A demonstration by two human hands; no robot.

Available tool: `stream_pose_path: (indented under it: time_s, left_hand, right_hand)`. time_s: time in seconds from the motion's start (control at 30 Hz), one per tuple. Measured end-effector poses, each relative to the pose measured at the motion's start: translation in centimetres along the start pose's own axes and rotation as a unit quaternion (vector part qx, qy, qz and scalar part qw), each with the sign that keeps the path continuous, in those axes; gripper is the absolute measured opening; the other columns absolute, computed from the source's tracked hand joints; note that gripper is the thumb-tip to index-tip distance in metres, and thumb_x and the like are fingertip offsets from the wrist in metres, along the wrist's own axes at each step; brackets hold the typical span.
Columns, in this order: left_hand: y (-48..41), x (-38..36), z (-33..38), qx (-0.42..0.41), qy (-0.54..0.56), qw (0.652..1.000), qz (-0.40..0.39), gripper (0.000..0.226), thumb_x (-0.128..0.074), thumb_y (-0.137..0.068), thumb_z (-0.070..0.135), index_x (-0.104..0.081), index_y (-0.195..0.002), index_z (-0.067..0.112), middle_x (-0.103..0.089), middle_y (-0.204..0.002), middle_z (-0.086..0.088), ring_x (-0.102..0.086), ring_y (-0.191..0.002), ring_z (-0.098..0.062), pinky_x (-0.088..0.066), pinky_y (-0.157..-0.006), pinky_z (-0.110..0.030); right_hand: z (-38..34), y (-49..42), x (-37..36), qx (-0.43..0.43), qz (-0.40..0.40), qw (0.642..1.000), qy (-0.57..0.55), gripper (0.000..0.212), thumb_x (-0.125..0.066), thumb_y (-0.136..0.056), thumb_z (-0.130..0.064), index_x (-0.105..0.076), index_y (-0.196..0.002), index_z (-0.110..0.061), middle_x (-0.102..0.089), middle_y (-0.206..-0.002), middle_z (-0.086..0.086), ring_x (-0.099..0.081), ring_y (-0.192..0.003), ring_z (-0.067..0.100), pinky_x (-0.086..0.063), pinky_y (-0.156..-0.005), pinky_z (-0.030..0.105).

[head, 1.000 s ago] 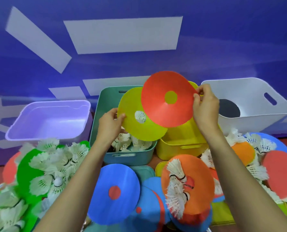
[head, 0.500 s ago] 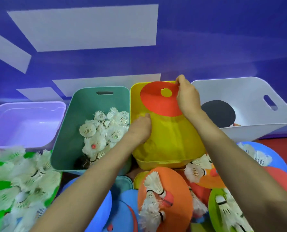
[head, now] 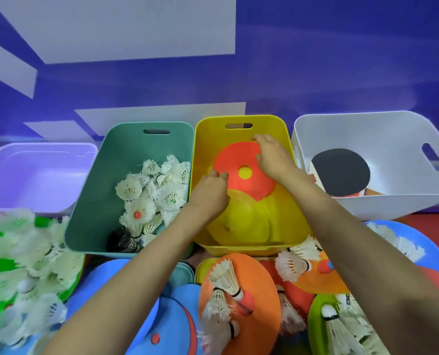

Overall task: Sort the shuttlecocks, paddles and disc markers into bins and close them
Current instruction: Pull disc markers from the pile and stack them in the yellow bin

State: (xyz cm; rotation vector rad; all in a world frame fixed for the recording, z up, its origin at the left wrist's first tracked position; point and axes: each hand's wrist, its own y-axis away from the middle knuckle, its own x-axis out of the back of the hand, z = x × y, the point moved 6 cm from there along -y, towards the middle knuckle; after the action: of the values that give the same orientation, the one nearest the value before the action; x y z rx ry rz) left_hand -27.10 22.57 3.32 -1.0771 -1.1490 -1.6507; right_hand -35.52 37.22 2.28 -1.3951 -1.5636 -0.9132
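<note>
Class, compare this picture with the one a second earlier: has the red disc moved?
Yes. The red disc dropped from above the yellow bin to lie inside it.

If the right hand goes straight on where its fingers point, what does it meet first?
Probably the yellow bin, at its far wall; the right hand reaches just past the rim of the red disc. Depth unclear.

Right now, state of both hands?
Left hand: fingers curled by the red disc marker in the yellow bin; grip cannot be told.
Right hand: pinching that marker's far rim.
</note>
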Motion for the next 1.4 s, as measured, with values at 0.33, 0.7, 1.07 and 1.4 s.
stream_pose_path:
  time_s: [0.33,0.7,1.07,1.4]
  left_hand:
    - [7.7,2.1,-0.7,-0.013,0.131,0.970,0.206,0.027,-0.059,-0.088,0.018,-0.061,-0.115,0.015,-0.058,-0.117,-0.006,-0.050,-0.111,-0.026,-0.038,-0.090,-0.032]
    - [20.0,1.4,-10.4,0.000,0.252,0.909,0.333,0.019,-0.054,-0.086,0.010,-0.064,-0.102,0.013,-0.060,-0.105,0.000,-0.056,-0.101,-0.019,-0.042,-0.088,-0.028]
    - [25.3,-7.8,-24.5,0.113,0.196,0.966,0.126,0.033,-0.064,-0.079,0.003,-0.061,-0.112,0.005,-0.053,-0.117,-0.015,-0.050,-0.111,-0.035,-0.040,-0.094,-0.036]
    - [25.2,-8.4,-25.3,0.043,0.203,0.969,0.134,0.045,-0.054,-0.079,-0.006,-0.053,-0.123,0.004,-0.047,-0.126,-0.013,-0.044,-0.118,-0.031,-0.033,-0.098,-0.029]
  right_hand:
    - [-5.2,9.7,2.7,0.118,0.020,0.991,-0.056,0.035,-0.055,-0.091,-0.017,-0.052,-0.126,-0.014,-0.055,-0.125,0.008,-0.050,-0.115,0.029,-0.041,-0.096,0.040]
    - [-15.6,19.9,0.8,0.211,0.041,0.962,-0.166,0.028,-0.052,-0.091,-0.018,-0.060,-0.117,-0.013,-0.063,-0.112,0.002,-0.058,-0.104,0.018,-0.044,-0.088,0.027]
    - [-22.8,23.2,-15.7,0.017,-0.231,0.973,-0.010,0.043,-0.053,-0.092,-0.028,-0.039,-0.129,-0.010,-0.051,-0.128,0.015,-0.050,-0.117,0.033,-0.043,-0.093,0.040]
    - [-21.0,23.9,-20.5,-0.203,-0.053,0.947,-0.242,0.016,-0.058,-0.086,-0.004,-0.058,-0.101,-0.009,-0.066,-0.092,0.008,-0.060,-0.089,0.028,-0.045,-0.071,0.035]
